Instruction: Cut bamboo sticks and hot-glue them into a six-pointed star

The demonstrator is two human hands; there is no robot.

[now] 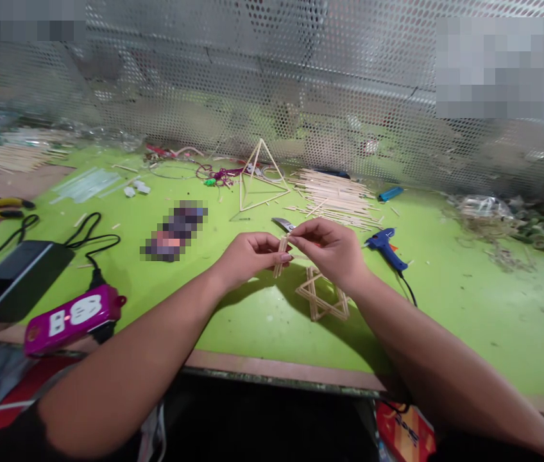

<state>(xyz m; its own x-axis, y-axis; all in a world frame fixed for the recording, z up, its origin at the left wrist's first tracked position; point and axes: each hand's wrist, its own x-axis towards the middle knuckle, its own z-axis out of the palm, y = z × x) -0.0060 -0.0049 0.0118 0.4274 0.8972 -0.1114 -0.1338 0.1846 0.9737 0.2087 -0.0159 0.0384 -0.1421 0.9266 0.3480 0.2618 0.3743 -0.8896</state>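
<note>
Left hand (247, 258) curled with little opening, thumb against fingers, around a short, slightly tilted bundle of thin, pale wooden sticks (278, 265) above the lime-green tabletop (253, 330); right hand (330, 249) with thumb and forefinger drawn together, pinching its upper end (any separate piece there cannot be made out). A six-pointed star frame of pale wooden sticks (313, 300) lies below the right hand. Sound practice: steady, light pressure, stick ends level, fingertips clear of the curved metal blade (282, 224) just beyond
</note>
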